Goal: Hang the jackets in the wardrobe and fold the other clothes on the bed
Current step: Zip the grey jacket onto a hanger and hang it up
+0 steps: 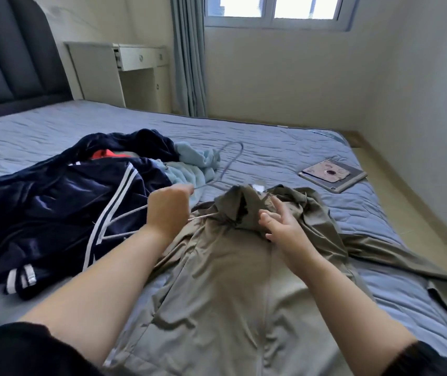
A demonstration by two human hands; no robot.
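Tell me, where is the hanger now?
In the head view, left of centre: the left hand grips the grey hanger over the bed, between the navy garment and the olive jacket.

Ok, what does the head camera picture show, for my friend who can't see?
A person's left hand grips a grey hanger while the right hand touches the collar of an olive jacket spread on a blue bed. A navy striped jacket and light blue cloth lie at left, a tablet at right.
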